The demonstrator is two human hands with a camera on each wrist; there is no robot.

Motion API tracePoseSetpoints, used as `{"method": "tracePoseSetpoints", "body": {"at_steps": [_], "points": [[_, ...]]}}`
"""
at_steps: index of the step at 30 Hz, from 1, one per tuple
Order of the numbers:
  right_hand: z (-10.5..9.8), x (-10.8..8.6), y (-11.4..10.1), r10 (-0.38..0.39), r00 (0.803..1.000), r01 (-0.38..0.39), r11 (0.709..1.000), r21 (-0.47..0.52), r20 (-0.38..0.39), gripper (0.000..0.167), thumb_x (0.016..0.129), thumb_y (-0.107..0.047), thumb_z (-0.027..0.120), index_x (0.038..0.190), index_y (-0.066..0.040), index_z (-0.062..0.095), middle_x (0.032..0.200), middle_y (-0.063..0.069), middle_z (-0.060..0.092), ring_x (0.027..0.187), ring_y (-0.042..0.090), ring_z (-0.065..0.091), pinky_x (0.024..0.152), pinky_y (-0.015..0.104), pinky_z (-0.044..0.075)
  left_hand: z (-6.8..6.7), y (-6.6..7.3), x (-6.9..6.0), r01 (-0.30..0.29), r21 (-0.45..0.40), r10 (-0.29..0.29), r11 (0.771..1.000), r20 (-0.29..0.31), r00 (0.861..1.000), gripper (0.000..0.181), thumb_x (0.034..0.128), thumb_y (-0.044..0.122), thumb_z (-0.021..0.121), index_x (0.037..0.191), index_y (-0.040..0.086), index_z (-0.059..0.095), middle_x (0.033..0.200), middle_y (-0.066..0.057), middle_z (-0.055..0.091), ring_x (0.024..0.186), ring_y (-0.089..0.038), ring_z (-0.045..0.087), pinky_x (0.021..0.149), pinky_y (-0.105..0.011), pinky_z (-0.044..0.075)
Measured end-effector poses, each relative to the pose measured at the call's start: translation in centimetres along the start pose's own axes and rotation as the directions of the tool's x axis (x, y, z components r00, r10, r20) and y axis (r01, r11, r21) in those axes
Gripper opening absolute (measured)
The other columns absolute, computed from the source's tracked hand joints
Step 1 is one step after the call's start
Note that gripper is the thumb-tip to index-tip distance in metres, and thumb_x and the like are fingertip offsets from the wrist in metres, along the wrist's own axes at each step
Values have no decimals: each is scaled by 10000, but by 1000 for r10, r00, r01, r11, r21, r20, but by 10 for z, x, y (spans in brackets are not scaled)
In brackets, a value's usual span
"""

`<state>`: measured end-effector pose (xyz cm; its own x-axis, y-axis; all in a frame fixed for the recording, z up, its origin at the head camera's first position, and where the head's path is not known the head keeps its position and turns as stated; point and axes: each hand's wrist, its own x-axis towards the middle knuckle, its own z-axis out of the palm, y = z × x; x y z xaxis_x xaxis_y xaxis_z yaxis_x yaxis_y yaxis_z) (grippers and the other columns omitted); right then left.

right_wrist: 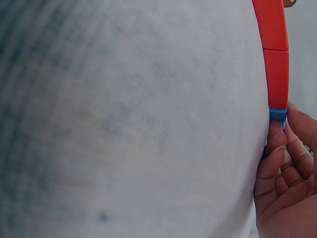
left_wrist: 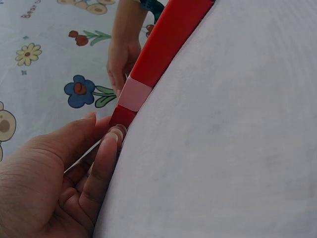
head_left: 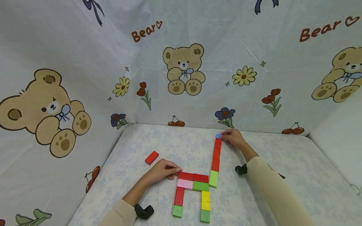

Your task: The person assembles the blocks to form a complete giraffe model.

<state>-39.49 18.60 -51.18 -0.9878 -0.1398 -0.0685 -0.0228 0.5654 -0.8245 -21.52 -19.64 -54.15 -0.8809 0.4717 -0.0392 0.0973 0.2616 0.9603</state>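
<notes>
At the far end of a column of blocks, my right hand [head_left: 232, 137] pinches a small blue block [right_wrist: 278, 115] between thumb and fingers. The blue block touches the end of a red block [right_wrist: 277, 79]. Below it in the head view run more red blocks and a light green block [head_left: 213, 179]. My left hand [head_left: 165, 169] has its thumb and fingertips on the left end of a red block [head_left: 185, 176]. That block lies in a row beside another red block [head_left: 200, 178], above a pink block [head_left: 185, 184] and a green block [head_left: 200, 186].
A loose red block [head_left: 151, 157] lies to the left. Two legs hang below the row: a red block [head_left: 179, 196] over a green one [head_left: 177, 211], and a yellow block [head_left: 205, 201] over a green one [head_left: 205, 216]. A bear-print cloth [head_left: 215, 37] walls the table [head_left: 282, 150].
</notes>
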Motion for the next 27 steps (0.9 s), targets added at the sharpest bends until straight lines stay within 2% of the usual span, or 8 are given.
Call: {"method": "tracePoseSetpoints", "body": {"at_steps": [9, 14, 17, 20, 27], "points": [[-1, 2, 0, -4, 1000, 5, 999, -46, 14, 330, 954, -199, 732, 1179, 40, 701, 791, 44, 643, 627, 149, 545, 578, 258, 496, 1, 2, 1, 2, 3, -2, 1000, -5, 1000, 191, 963, 236, 720, 1066, 95, 796, 868, -56, 735, 679, -122, 665, 631, -272, 591], [-8, -4, -5, -19, 999, 23, 997, -79, 42, 421, 1019, -229, 635, 1321, 61, 598, 953, 168, 709, 699, 216, 616, 636, 314, 555, 2, 1, 0, 1, 1, -1, 1000, -8, 1000, 174, 962, 233, 722, 1054, 108, 800, 864, -59, 732, 673, -127, 658, 624, -273, 590], [-19, -14, -12, -40, 997, 46, 994, -100, 60, 459, 1046, -236, 583, 1376, 79, 533, 1038, 239, 708, 749, 290, 649, 676, 380, 581, 2, 0, 0, -4, -13, 4, 1000, -7, 1000, 167, 960, 228, 725, 1050, 110, 802, 866, -60, 733, 666, -122, 653, 618, -267, 587], [-32, -25, -17, -83, 994, 92, 987, -134, 76, 454, 1048, -239, 582, 1368, 80, 540, 1044, 257, 701, 762, 339, 653, 678, 407, 585, 3, -2, 1, -7, -27, 6, 1000, -5, 1000, 171, 959, 220, 726, 1048, 93, 800, 866, -65, 733, 662, -123, 649, 610, -259, 582], [-60, -69, -25, -215, 970, 235, 946, -222, 109, 393, 1029, -259, 620, 1272, 50, 628, 982, 225, 710, 727, 362, 658, 589, 352, 562, 3, 0, 1, -1, -18, 0, 1000, -16, 1000, 171, 956, 214, 730, 1046, 87, 800, 859, -69, 730, 661, -126, 649, 604, -254, 579]]}}
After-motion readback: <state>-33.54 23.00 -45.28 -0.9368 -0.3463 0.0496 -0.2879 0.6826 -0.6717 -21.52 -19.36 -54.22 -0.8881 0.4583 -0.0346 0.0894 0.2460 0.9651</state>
